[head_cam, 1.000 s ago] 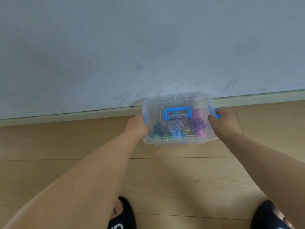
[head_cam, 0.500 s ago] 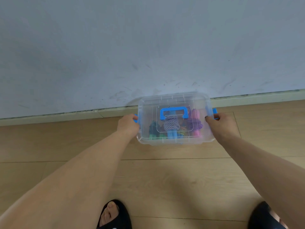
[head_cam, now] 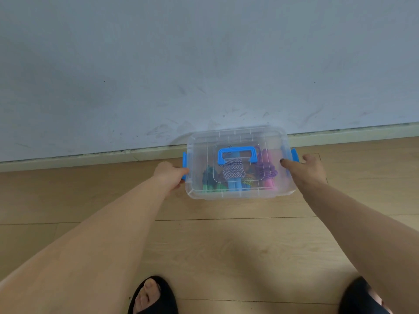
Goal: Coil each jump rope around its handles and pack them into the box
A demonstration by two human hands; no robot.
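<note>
- Across the far half of my view stands a pale grey wall [head_cam: 204, 64], scuffed with dark marks low down, with a light skirting strip [head_cam: 68, 158] along its foot.
- Below it lies the wooden plank floor [head_cam: 226, 245], filling the near half of the view.
- My two bare forearms reach from the near corners toward the middle, the left one from the near left, the right one from the near right.
- On the floor, right against the skirting, sits the clear plastic box [head_cam: 238, 194] with its clear lid on; the lid carries a blue carrying handle [head_cam: 237, 155] lying flat at its centre.
- My left hand [head_cam: 169, 175] is at the box's left end, fingers curled loosely against the blue left latch [head_cam: 184, 165]; it touches the latch, but I cannot tell whether it truly grips it.
- My right hand [head_cam: 306, 169] is at the box's right end, fingers spread and relaxed, palm down beside the blue right latch [head_cam: 294, 155]; it holds nothing.
- Inside the box, seen through the lid, lie the coiled jump ropes: a green-handled one [head_cam: 209, 180] at the left, a blue-and-white striped one [head_cam: 233, 172] with blue handles in the middle, and a purple one [head_cam: 266, 168] with pink handles at the right.
- At the near edge, my feet in black slippers show: one [head_cam: 152, 295] near the middle, one [head_cam: 360, 298] at the right.
</note>
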